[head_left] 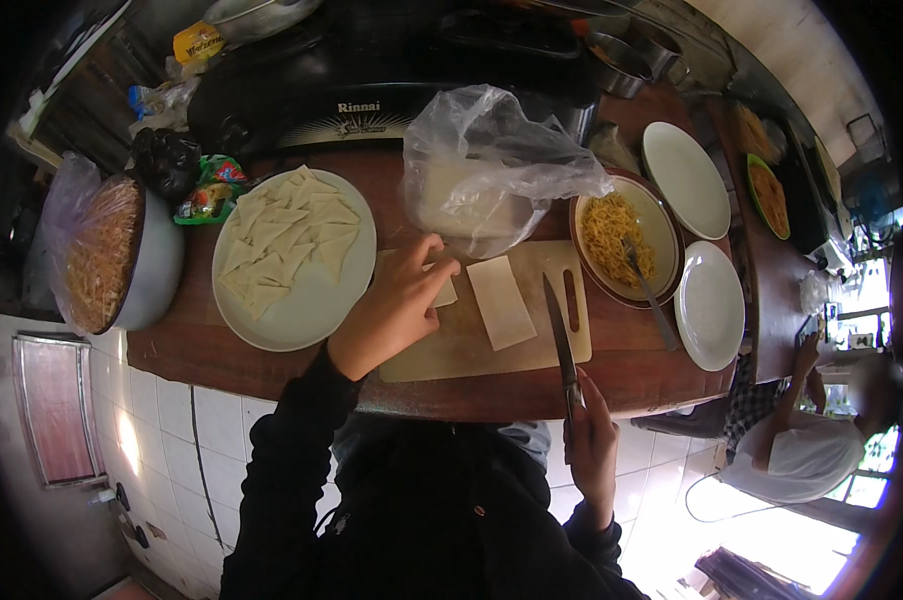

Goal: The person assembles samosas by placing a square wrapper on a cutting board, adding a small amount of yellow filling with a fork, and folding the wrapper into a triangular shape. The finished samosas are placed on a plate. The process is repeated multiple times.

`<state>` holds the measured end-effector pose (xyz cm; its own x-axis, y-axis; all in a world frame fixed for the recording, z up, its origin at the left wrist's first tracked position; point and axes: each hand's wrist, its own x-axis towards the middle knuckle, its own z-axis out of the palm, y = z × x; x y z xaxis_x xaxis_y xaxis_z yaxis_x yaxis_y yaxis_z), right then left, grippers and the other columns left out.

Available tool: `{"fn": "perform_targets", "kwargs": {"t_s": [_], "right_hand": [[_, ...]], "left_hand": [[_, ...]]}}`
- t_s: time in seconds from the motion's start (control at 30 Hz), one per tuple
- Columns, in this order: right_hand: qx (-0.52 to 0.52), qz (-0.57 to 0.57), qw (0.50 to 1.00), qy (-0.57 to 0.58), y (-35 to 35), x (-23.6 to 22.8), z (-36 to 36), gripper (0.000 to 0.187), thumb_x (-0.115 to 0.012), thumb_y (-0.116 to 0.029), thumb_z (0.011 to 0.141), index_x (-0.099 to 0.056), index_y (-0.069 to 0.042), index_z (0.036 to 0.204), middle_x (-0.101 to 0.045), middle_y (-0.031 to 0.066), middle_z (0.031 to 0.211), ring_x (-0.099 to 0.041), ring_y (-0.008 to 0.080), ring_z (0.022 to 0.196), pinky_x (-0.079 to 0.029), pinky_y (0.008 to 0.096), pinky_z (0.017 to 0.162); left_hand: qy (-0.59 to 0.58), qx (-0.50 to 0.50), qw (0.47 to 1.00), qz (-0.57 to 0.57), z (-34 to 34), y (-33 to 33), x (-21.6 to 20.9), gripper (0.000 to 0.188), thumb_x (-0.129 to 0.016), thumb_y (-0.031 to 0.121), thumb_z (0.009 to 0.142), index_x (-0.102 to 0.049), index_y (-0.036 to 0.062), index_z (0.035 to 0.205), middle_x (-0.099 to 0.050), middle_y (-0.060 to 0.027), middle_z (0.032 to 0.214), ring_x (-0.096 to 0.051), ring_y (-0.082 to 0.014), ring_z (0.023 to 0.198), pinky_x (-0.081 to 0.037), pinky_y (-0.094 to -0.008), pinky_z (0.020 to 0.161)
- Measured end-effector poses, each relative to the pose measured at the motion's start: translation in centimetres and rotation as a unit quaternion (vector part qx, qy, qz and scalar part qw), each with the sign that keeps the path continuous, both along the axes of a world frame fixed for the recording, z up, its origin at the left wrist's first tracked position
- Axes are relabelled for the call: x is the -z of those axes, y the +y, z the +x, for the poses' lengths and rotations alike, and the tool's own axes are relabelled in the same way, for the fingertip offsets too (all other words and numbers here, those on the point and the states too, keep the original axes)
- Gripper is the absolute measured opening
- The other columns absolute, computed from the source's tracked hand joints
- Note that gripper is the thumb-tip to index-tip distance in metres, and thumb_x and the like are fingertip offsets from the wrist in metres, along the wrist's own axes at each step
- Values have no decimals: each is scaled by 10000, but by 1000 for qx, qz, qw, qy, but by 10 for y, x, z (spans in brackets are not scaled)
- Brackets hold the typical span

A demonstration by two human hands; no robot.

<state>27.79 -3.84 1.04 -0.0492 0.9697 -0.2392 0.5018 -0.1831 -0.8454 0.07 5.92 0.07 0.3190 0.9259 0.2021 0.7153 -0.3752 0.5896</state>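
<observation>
My right hand (594, 440) is closed around the handle of a kitchen knife (559, 325), whose blade points away from me over the right part of the cutting board (412, 368). A rectangular pale dough sheet (502, 303) lies on the board, left of the blade. My left hand (390, 308) hovers over the board's left side, fingers curved and apart. Beneath its fingers shows part of another dough piece (446, 292); whether they touch it I cannot tell. Left of that hand, a white plate (302, 338) carries several folded dough triangles (287, 235).
Behind the board sits a clear plastic bag (492, 165) of pale sheets, before a black stove (372, 85). To the right are a noodle bowl (622, 235) with a fork (647, 285) and two white plates (687, 180). A large pot (157, 265) stands left. Someone (807, 450) sits far right.
</observation>
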Motion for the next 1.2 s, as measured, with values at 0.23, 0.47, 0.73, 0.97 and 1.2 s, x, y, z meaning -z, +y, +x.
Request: {"fn": "perform_targets", "kwargs": {"t_s": [0.23,0.47,0.73,0.97,1.2], "right_hand": [[24,10,1000,6,1,5,1,392,-432,-27,897,-439,-27,1290,-646,181,938,-555,128,591,-445,253,585],[36,26,999,29,-1,9,1,371,-423,-66,914,-443,-20,1282,-642,161,974,-532,115,603,-446,257,597],[1,32,999,-3,-3,10,-2,403,-445,-6,891,-436,-43,1292,-621,196,1057,-651,290,855,-490,319,691],[-92,12,994,-50,-7,3,-17,441,-454,-12,884,-417,-79,1318,-607,214,1047,-632,366,750,-496,373,613],[-95,89,990,-60,-9,10,-26,481,-473,-28,866,-399,-93,1337,-618,231,859,-613,368,651,-478,407,555]], "left_hand": [[-40,21,999,26,34,19,13,338,-635,13,726,-495,7,1034,-479,-139,1017,-514,-316,939,-425,-368,784],[-58,-10,997,50,46,30,19,293,-589,-51,697,-466,16,954,-486,-154,967,-510,-356,904,-421,-395,742],[-115,-25,990,-82,37,-7,3,274,-605,-28,714,-477,18,952,-513,-129,808,-558,-292,735,-438,-374,654],[-66,-72,993,-66,49,-39,7,217,-652,54,715,-530,21,892,-537,-133,820,-561,-296,715,-445,-387,636],[66,-22,997,39,51,-45,2,258,-678,130,743,-569,7,942,-565,-123,1001,-574,-289,873,-471,-369,720]]}}
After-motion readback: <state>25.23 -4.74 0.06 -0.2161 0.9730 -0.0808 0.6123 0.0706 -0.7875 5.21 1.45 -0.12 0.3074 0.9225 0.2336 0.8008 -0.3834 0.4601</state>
